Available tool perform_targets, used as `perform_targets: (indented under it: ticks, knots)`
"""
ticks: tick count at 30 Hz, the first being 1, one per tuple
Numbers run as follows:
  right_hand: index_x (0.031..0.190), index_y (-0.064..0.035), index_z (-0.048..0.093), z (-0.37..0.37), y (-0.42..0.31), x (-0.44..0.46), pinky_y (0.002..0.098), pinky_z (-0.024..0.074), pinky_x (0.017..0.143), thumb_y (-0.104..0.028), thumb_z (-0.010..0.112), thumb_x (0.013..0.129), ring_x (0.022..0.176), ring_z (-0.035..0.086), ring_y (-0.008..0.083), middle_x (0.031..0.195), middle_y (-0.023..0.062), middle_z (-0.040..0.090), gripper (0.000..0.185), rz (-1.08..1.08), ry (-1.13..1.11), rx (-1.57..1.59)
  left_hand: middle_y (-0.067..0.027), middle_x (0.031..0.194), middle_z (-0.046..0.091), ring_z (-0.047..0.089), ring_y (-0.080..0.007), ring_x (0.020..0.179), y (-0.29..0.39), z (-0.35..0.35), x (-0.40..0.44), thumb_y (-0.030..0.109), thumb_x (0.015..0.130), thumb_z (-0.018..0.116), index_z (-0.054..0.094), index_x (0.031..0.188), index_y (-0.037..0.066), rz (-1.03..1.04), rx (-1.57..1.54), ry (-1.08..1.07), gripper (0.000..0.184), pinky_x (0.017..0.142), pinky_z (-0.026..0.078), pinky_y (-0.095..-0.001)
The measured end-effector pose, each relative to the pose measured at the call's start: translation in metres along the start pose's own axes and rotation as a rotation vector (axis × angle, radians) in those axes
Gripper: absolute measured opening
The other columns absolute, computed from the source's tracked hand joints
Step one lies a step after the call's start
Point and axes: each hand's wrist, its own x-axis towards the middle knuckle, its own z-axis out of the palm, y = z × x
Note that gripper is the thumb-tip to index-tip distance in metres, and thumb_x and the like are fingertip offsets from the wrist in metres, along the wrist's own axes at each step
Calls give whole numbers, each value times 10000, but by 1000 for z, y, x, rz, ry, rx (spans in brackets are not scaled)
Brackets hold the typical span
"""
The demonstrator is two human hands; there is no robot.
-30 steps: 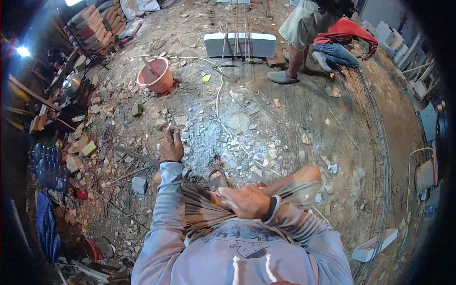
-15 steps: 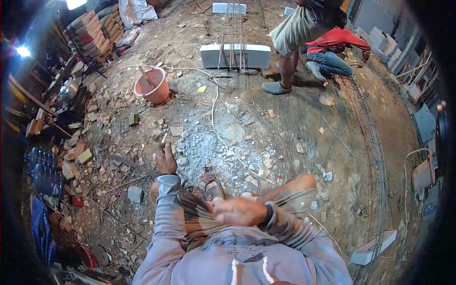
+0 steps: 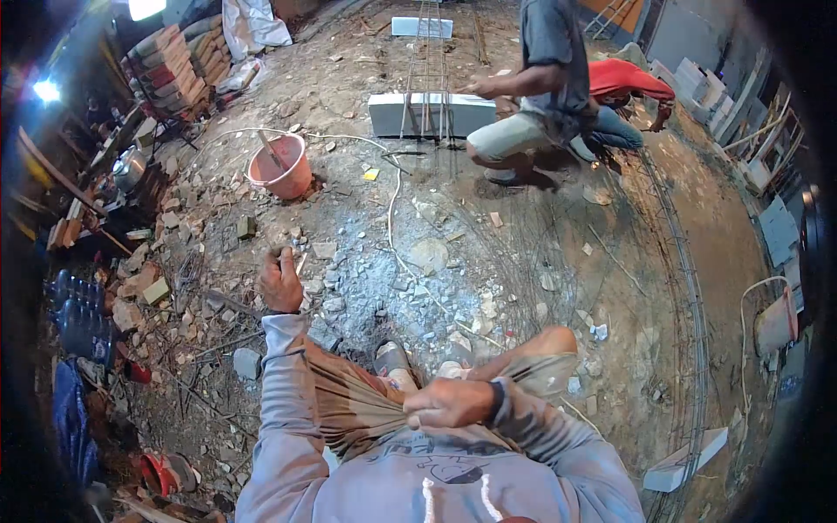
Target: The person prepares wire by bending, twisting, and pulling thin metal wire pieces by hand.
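My left hand [image 3: 281,281] is held out over the rubble beyond my left knee, its fingers curled together. Whether anything sits between those fingers is too small to make out. A thin pale stick [image 3: 302,263] shows just beside it, apparently on the ground. My right hand [image 3: 449,404] is closed in a loose fist above my lap, in front of the grey hoodie [image 3: 392,488]; its inner side is hidden. Below, my shoes [image 3: 394,357] rest at the edge of a pale patch of crushed rubble [image 3: 375,279].
A pink bucket [image 3: 283,170] with a stick inside stands ahead left, near a white cable [image 3: 394,205]. Rebar cages [image 3: 693,296] run along the right. White blocks [image 3: 479,115] lie ahead. Two people work at the upper right, one in a dark shirt [image 3: 549,44], one in red [image 3: 628,78].
My left hand has shifted left, and my right hand has dropped slightly and moved a little right. The person in the dark shirt has bent down low, an arm stretched toward the upright rebar.
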Motion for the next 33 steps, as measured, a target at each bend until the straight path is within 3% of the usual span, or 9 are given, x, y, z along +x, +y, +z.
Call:
perform_targets:
  ticks: [4,8,10,17,21,24,26,30,33]
  knots:
    - [805,-7,559,-46,-36,-16,358,452,610,-149,518,831,669,550,278,716,133,515,151,-303,557,1,-127,705,609,571,-251,636,12,-5,5,246,872,518,596,891,27,-142,-107,-30,234,604,432,-370]
    - [862,-39,586,-48,32,-12,384,469,552,-192,529,808,744,593,336,821,187,607,172,418,1016,-185,-133,746,603,564,-223,670,-42,2,24,224,865,530,582,897,-2,-246,-275,56,234,629,428,-342]
    - [881,-56,596,-21,91,-14,392,474,601,-263,499,828,796,592,351,840,210,612,234,727,609,-532,-134,798,615,571,-228,714,-21,-4,20,215,862,535,582,914,4,-261,-214,5,222,669,431,-339]
    - [880,5,561,-29,-18,-44,325,449,594,-244,483,909,652,540,169,687,41,558,263,16,-94,488,-139,784,613,571,-282,717,-48,-14,26,224,868,520,575,960,8,-316,-65,-47,241,670,432,-372]
    - [920,10,575,-41,-14,-60,236,402,519,-186,527,891,597,499,63,648,34,536,204,231,597,655,-57,730,576,511,-165,624,-51,-14,39,188,851,550,577,914,5,-409,-331,-50,196,597,419,-307]
    - [900,0,583,-38,44,-40,310,425,482,-156,530,852,525,541,155,584,62,527,172,354,1074,11,-29,732,560,480,-109,626,-39,-16,50,167,844,562,580,882,11,-279,-271,94,161,575,405,-275]
    - [913,-17,575,-14,92,-39,382,445,514,-146,514,805,556,573,264,586,102,535,178,530,687,-567,-64,726,585,521,-151,621,-53,-4,57,191,848,553,590,884,18,-243,-250,104,181,581,416,-303]
    - [990,-25,538,29,79,-44,378,454,668,-125,492,812,785,581,289,816,164,573,210,-145,-80,-277,-190,795,615,593,-327,756,-63,-21,75,224,834,542,604,900,15,-20,119,45,228,678,447,-399]
    - [988,17,540,-18,-38,-39,319,450,686,-106,508,833,825,578,226,929,155,580,201,-58,-84,210,-183,803,625,600,-341,752,-84,-18,80,212,815,547,620,878,13,79,141,140,221,698,456,-402]
